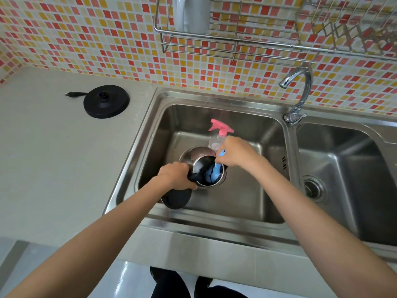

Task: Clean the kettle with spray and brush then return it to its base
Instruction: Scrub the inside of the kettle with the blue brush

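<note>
A steel kettle [194,155] with a black handle is held tilted inside the left sink basin [253,196], its mouth facing me and its black lid [177,198] hanging open below. My left hand [176,176] grips the kettle's handle. My right hand [235,151] grips a blue brush [216,171] whose head is inside the kettle's mouth. A clear spray bottle with a pink trigger [220,130] stands in the basin just behind the kettle. The round black kettle base [106,101] lies on the counter to the left, with its plug [72,94] beside it.
A chrome tap [300,93] stands between the left basin and a second basin [343,179] on the right. A wire rack [236,39] with a white object hangs on the tiled wall above. The grey counter [53,158] stretches left of the sink.
</note>
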